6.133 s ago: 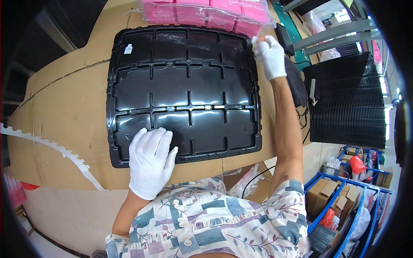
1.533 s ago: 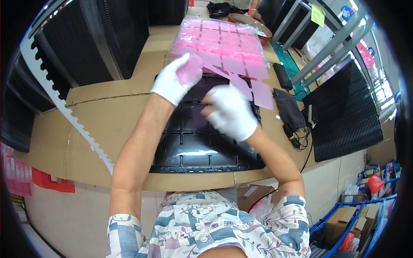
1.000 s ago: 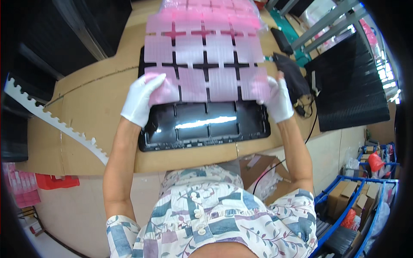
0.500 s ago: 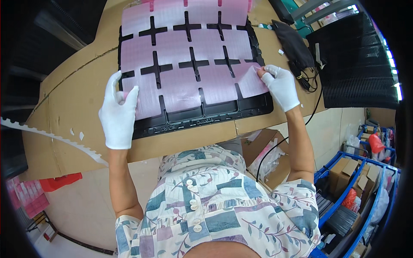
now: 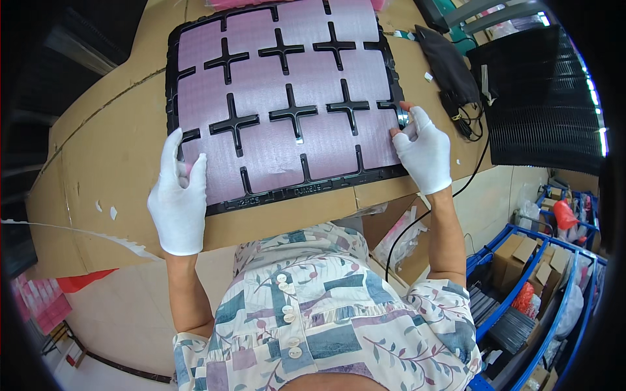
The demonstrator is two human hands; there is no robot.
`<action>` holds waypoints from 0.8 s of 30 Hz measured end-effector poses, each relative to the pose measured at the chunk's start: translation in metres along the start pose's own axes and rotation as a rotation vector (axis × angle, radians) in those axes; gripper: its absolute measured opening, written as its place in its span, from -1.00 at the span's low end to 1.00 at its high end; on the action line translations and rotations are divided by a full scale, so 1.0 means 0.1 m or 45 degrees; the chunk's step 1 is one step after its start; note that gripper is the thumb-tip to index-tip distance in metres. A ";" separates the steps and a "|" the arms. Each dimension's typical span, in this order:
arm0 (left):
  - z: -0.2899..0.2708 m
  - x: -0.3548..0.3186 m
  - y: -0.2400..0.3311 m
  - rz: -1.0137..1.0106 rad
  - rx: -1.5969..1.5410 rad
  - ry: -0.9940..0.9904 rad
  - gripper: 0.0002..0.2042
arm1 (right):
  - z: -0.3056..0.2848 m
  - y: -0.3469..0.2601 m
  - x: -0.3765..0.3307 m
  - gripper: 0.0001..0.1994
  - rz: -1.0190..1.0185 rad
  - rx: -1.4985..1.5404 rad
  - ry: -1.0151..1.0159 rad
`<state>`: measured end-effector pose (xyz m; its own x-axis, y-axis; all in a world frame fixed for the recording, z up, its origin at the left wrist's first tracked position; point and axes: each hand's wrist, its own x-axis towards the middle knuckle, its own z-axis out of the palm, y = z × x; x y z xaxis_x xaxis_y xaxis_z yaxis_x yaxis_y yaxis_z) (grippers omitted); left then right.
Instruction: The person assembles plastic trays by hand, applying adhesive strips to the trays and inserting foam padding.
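A pink foam sheet [image 5: 261,156] with cross-shaped cut-outs lies flat in a black plastic tray [image 5: 326,180]. The tray's raised black crosses come up through the cut-outs. My left hand [image 5: 178,202], in a white glove, is at the tray's near left corner, fingers apart, the thumb beside the sheet's edge. At the right rim is my right hand [image 5: 425,150], also gloved, with bare tips on the thumb and a finger. Its thumb and fingers are spread near the sheet's corner, with no foam pinched between them.
Brown cardboard [image 5: 104,143] covers the table. To the right lie a black pouch [image 5: 445,62] with a cable and a stack of black ridged trays [image 5: 544,98]. More pink material [image 5: 238,3] sits behind the tray. A blue rack [image 5: 521,287] with boxes stands at lower right.
The sheet's near right corner, lifted by my right hand before, now lies flat and let go. The sheet has settled over the crosses. My right hand moved slightly down; my left hand shifted slightly nearer.
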<state>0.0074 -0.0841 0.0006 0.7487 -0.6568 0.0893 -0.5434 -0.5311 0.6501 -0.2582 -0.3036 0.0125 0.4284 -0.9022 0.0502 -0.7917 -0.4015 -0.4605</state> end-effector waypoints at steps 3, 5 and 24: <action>0.02 0.01 -0.04 0.018 0.028 0.015 -0.49 | 0.02 0.00 -0.02 -0.61 -0.011 0.029 -0.001; 0.02 0.01 -0.04 0.037 0.093 0.037 -0.49 | 0.05 -0.02 -0.01 -0.62 -0.016 0.028 0.003; 0.07 0.00 -0.09 0.153 0.255 0.140 -0.54 | 0.18 0.03 -0.04 -0.66 -0.110 -0.037 0.158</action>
<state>0.0099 -0.0828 -0.0107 0.7048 -0.6655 0.2456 -0.6874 -0.5553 0.4680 -0.2546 -0.2982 -0.0049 0.4399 -0.8759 0.1982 -0.7671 -0.4813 -0.4243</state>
